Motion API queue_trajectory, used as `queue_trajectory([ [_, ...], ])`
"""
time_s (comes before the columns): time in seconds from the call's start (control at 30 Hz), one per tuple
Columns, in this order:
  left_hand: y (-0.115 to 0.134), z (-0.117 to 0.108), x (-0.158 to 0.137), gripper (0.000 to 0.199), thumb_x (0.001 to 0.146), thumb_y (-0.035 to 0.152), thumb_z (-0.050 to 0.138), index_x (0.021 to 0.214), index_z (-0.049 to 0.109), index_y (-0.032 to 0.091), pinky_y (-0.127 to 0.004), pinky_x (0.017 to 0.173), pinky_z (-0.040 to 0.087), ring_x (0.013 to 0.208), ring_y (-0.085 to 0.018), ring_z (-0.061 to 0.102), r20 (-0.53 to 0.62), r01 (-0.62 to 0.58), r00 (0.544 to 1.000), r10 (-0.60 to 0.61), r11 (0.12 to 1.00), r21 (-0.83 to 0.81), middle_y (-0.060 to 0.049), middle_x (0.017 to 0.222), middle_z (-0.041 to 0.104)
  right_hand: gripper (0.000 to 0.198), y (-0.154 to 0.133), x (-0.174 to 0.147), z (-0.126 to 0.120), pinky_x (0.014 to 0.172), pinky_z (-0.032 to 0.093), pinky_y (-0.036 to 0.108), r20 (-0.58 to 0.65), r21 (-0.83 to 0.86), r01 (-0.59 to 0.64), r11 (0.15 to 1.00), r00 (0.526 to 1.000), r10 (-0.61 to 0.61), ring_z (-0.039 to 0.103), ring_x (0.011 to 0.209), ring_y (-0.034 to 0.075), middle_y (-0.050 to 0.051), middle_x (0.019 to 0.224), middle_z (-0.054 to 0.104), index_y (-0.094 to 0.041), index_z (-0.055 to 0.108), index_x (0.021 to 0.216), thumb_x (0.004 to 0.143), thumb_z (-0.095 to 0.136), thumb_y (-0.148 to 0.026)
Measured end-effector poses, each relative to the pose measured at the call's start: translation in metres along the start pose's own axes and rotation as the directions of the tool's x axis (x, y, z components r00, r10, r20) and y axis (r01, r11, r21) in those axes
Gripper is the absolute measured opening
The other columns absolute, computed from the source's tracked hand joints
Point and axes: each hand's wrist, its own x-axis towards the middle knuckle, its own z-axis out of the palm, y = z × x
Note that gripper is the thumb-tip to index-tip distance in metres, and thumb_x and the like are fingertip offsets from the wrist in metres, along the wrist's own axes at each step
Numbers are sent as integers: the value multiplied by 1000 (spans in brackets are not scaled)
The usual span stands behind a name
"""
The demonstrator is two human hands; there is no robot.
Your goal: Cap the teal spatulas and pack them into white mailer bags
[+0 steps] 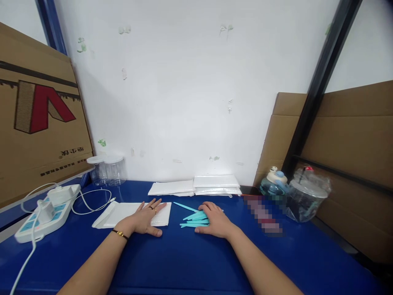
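My left hand (145, 218) lies flat with its fingers spread over a white padded envelope (115, 214); its thumb rests on the blue table (172, 262). To the right, my right hand (215, 220) curves over a loose bundle of thin turquoise plastic sticks (195, 218). Its fingers and thumb grip the bundle from both sides, and the palm hides the sticks' right ends. One turquoise stick lies at an angle at the far side of the bundle, its tip pointing left.
Stacks of white envelopes (216, 185) lie along the wall. A power strip (49, 213) with white cables and clear lidded jars (114, 170) stand left. A blue bottle (273, 182) and a bagged cup (307, 198) stand right. Cardboard (353, 164) flanks the table.
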Motion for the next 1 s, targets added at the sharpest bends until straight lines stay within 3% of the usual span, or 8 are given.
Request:
queue_trajectory([
  [0.13, 13, -8, -5, 106, 44, 60, 76, 138, 32, 33, -56, 105, -5, 137, -35, 9, -88, -19, 996, 15, 999, -43, -12, 149, 20, 85, 0, 1, 2, 106, 15, 52, 7, -23, 7, 1000, 1000, -7, 20, 133, 35, 8, 143, 31, -31, 35, 136, 63, 62, -68],
  [0.2, 26, -11, 1, 89, 54, 55, 73, 134, 38, 36, -51, 108, 1, 136, -32, 17, -237, -70, 971, 35, 988, -140, -8, 146, 29, 68, 4, 3, -6, 108, 15, 48, -105, -14, 36, 999, 994, -38, 24, 133, 30, 6, 141, 36, -31, 38, 134, 75, 55, -60],
  [0.3, 48, -12, 25, 44, 67, 45, 68, 109, 62, 34, -42, 105, 22, 117, -28, 47, -422, -190, 906, 42, 930, -315, -6, 122, 57, 33, 19, 11, -24, 100, 32, 38, -292, 50, 27, 998, 956, -11, 44, 118, 22, 7, 124, 53, -25, 56, 117, 90, 43, -39],
  [0.37, 59, -6, 46, 24, 63, 34, 72, 87, 69, 29, -36, 94, 36, 92, -25, 59, -396, -246, 915, 77, 885, -395, -5, 97, 65, 23, 32, 16, -34, 91, 39, 35, -280, 56, 18, 998, 960, -1, 52, 104, 21, 6, 106, 61, -23, 64, 100, 87, 46, -27],
  [0.5, 64, 13, 82, 23, 45, 16, 78, 62, 64, 25, -28, 69, 44, 64, -20, 57, -317, -233, 947, 58, 803, -549, -1, 69, 62, 21, 50, 23, -38, 82, 43, 33, -124, 43, 41, 998, 992, -36, 56, 93, 22, 5, 94, 63, -24, 68, 95, 76, 61, -21],
  [0.63, 57, 24, 99, 17, 50, 19, 74, 51, 58, 24, -25, 56, 41, 45, -15, 47, -332, -252, 940, 77, 813, -525, 4, 48, 53, 16, 50, 21, -29, 71, 45, 26, -66, 125, 89, 988, 995, -81, 57, 80, 17, 2, 86, 61, -24, 71, 86, 75, 62, -19],
  [0.77, 56, 30, 104, 13, 59, 24, 72, 55, 60, 25, -25, 59, 40, 50, -15, 49, -405, -301, 909, 100, 828, -472, 1, 54, 56, 10, 49, 14, -25, 59, 43, 22, -27, 225, 87, 970, 996, -83, 55, 67, 13, 0, 81, 59, -22, 69, 81, 72, 66, -22],
  [1.0, 74, 40, 104, 11, 75, 24, 60, 65, 63, 25, -28, 72, 37, 66, -20, 55, -445, -427, 848, 289, 869, -248, -4, 68, 61, 13, 44, 22, -21, 62, 43, 23, -187, 155, 32, 987, 982, -2, 56, 68, 14, 1, 82, 61, -22, 66, 90, 78, 60, -22],
])
